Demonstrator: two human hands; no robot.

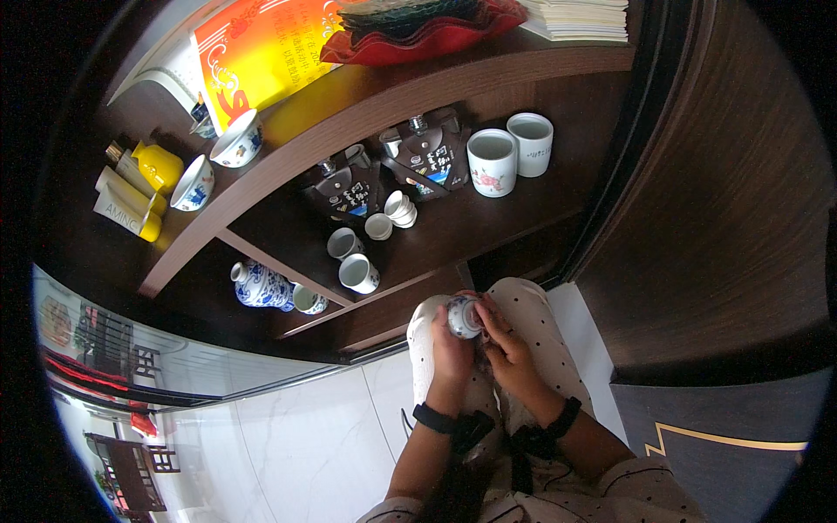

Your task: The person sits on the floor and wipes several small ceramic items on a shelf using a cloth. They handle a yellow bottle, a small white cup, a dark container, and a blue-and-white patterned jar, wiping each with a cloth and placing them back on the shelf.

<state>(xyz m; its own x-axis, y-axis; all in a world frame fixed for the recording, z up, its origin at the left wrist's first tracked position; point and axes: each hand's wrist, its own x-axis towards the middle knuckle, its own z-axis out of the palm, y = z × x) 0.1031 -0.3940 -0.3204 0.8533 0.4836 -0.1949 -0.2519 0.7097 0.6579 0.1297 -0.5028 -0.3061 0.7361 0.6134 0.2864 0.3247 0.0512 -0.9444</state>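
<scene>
Just above my knees, both hands hold a small white porcelain vessel (463, 319) with a coloured pattern. My left hand (452, 350) grips its left side, the thumb against the wall. The fingers of my right hand (509, 341) lie against its right side. Whether it is a cup or a lidded jar I cannot tell, as the fingers cover part of it. Something reddish shows at its far edge, too small to name. Nearest to the hands on the shelf are two white cups, a front one (359, 274) and a rear one (344, 244).
A dark wooden cabinet shelf (431, 252) bears two white mugs (492, 163), brown leather-like flask sets (425, 160) and small stacked cups (401, 209). A blue-and-white vase (261, 285) stands in the left compartment. Painted bowls (237, 139) and a red wavy-edged dish (425, 42) sit above.
</scene>
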